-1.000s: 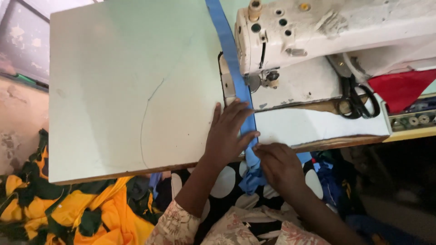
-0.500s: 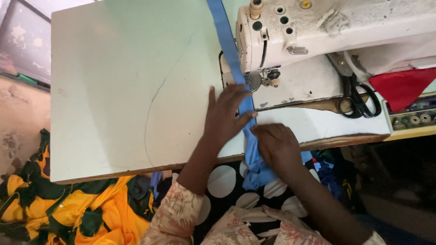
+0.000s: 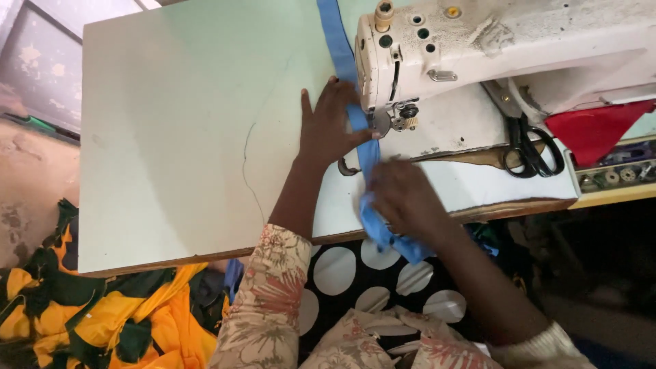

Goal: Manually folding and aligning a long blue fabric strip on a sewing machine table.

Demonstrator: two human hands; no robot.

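A long blue fabric strip runs down the pale green sewing table and passes under the presser foot of a cream sewing machine. My left hand lies flat on the strip just left of the presser foot, fingers spread and pointing away from me. My right hand is blurred near the table's front edge and grips the bunched lower part of the strip, which hangs off towards my lap.
Black scissors lie on the machine bed to the right, beside red cloth. A tray of bobbins sits at the far right. Yellow and dark green fabric is heaped on the floor at lower left.
Both hands have slid away from me along the strip, towards the presser foot. The left hand now lies beside the foot and the right hand has moved up over the table's front edge.
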